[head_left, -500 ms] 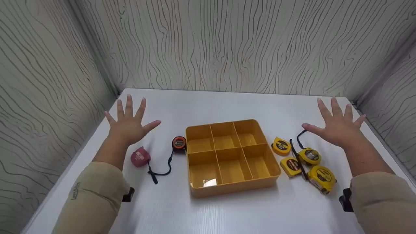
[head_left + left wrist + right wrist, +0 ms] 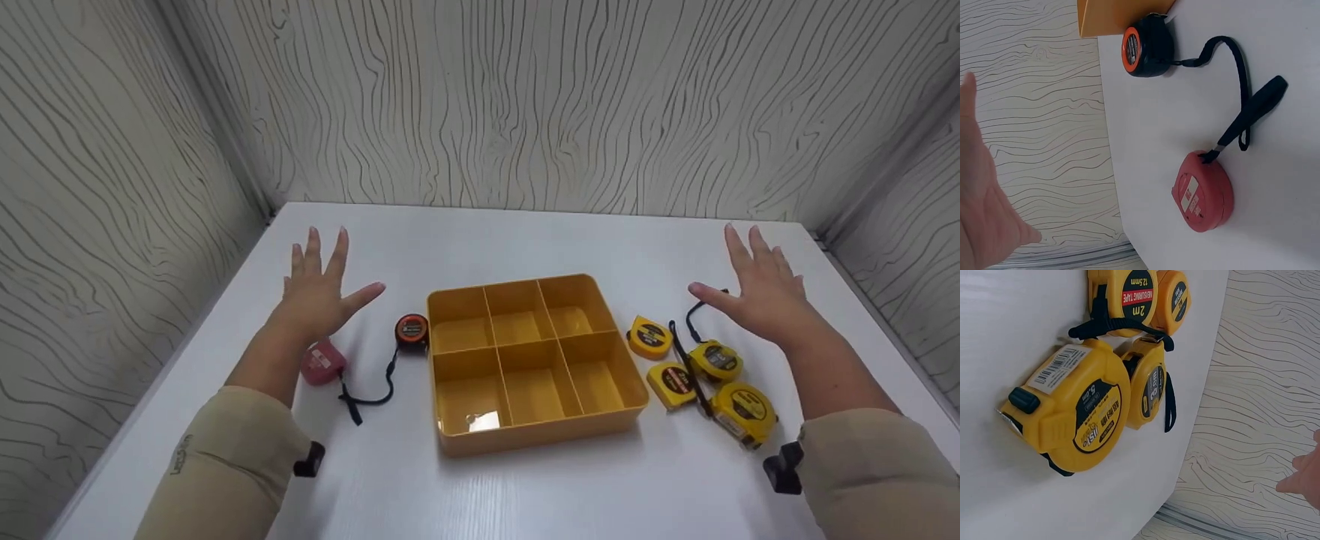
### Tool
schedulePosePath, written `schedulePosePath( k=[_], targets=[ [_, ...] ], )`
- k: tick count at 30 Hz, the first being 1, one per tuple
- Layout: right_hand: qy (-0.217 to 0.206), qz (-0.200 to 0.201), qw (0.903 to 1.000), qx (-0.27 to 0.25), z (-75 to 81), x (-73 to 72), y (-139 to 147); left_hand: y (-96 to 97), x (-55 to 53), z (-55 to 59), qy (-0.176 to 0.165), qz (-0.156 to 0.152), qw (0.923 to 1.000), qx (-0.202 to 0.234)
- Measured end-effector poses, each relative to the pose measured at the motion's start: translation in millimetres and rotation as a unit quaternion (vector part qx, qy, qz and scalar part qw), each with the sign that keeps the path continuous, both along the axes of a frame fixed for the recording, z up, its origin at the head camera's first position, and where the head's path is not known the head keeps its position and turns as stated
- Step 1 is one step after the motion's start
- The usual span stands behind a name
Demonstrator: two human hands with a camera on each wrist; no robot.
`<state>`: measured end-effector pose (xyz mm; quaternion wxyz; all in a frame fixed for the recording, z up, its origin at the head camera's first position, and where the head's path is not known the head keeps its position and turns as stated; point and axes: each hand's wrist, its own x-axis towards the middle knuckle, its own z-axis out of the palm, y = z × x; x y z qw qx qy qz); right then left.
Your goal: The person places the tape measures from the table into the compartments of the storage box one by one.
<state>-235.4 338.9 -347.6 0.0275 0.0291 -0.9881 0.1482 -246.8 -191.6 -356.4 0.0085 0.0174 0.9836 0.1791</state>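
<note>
All around, pale walls with dark wiggly lines. Down below, a white table. At the bottom corners, tan sleeves with bare arms poking out.

In the middle of the table, a yellow box, turned a little crooked, with six small rooms in two rows of three. In the near left room, a bright shiny spot.

Up in the air, two hands, far from each other, one to each side of the box. Left hand: fingers long, straight and spread, thumb stuck out toward the box, holding nothing and touching nothing. Right hand: just like that too, fingers straight, thumb out toward the box, holding and touching nothing.

To the right of the box, nearest to the right hand, four yellow tapes in a bunch. Biggest tape: at the near end, marked 5.0m. Behind it, a 3.0m tape. Closer to the box, a 2m tape, and past that, another yellow tape.

Over on the left, nearest to the left hand, a pink tape, partly behind the left arm. Right by the left side of the box, a black and orange tape; touching it or not, hard to tell.

Smallest of all, thin black straps, two of them crossing near the pink tape.
</note>
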Motion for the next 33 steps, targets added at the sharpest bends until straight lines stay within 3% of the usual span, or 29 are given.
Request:
schedulePosePath(
  k=[9,17,23,33],
  targets=[
    [-0.033,0.025,0.9974,-0.06,-11.3,2.2,-13.3,13.5,2.4,-8.0,-0.024,-0.012,0.9943,0.103],
    [-0.087,0.031,0.9918,-0.088,-22.4,0.6,-29.7,27.3,8.0,-22.5,-0.056,0.006,0.9806,0.188],
    [-0.105,0.035,0.9871,-0.116,-35.1,0.6,-36.6,37.2,11.6,-35.9,-0.067,-0.006,0.9733,0.219],
    [-0.122,0.054,0.9746,-0.18,-52.6,4.0,-43.8,51.2,25.5,-54.0,-0.084,-0.001,0.9509,0.298]
  ],
)
